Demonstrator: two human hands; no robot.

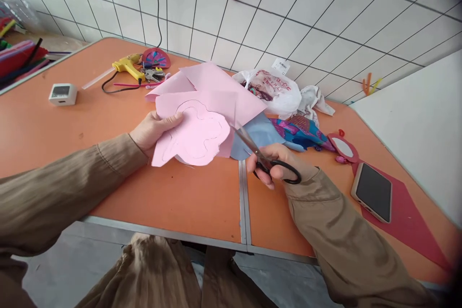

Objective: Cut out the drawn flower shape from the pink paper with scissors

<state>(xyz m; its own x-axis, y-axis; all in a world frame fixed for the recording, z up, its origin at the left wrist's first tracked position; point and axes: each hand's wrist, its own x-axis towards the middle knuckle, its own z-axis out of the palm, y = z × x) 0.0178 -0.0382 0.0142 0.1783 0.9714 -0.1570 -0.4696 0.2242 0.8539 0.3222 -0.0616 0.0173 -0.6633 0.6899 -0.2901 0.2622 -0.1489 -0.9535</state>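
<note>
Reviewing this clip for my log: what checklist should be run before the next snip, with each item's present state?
1. Sheet grip: left hand holds the pink sheet at its left edge: ok.
2. Tool grip: right hand has fingers through the loops of the scissors: ok.
3. Guide: drawn outline shows on the sheet: ok.
4. Blade on the outline: cannot tell.
5. Left fingers apart from the blades: ok.
6. Surroundings: phone lies on the red sheet, apart from the scissors: ok.

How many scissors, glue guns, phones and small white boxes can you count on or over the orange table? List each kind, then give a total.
Scissors, in the right hand: 1
Glue gun: 1
Phone: 1
Small white box: 1
Total: 4
</note>
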